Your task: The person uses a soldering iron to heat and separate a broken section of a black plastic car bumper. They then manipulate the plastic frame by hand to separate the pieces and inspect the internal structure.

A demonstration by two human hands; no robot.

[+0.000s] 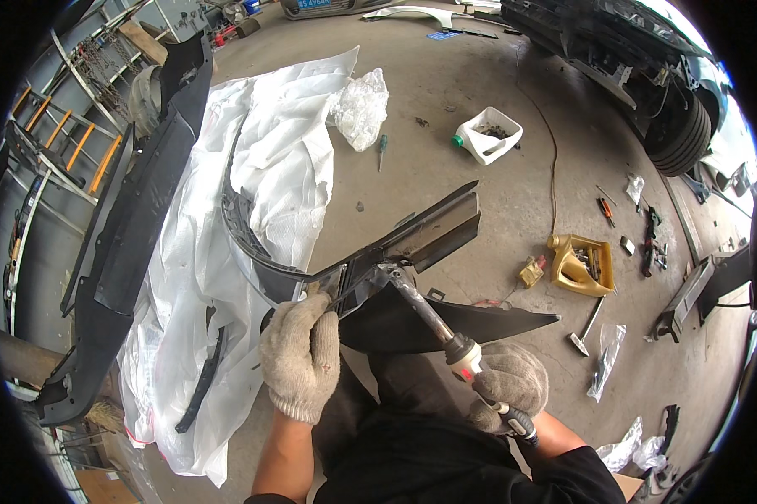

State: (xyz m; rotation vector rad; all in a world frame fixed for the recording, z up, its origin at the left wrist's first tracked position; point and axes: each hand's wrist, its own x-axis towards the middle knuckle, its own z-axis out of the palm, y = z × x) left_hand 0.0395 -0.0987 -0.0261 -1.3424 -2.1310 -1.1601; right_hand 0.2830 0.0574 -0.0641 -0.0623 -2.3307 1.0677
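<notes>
My left hand point(301, 357), in a beige knit work glove, is closed at the near edge of a black plastic car trim piece point(357, 260); the fingertips are partly hidden. My right hand point(510, 382), gloved likewise, wraps round the white and black handle of what looks like a hot-air gun point(429, 312). Its long metal tube points up and left, with the tip at the trim's joint; contact cannot be made out. Below the tube a broad black panel point(462, 326) tapers to the right. The trim's curved arm reaches over a white sheet.
White sheeting point(290, 130) covers the floor at left, beside a long black bumper point(139, 214). A screwdriver point(383, 153), a cut white jug point(502, 151), a yellow jug of hardware point(582, 265) and a hammer point(586, 329) lie about. A car with its front stripped point(622, 67) stands far right.
</notes>
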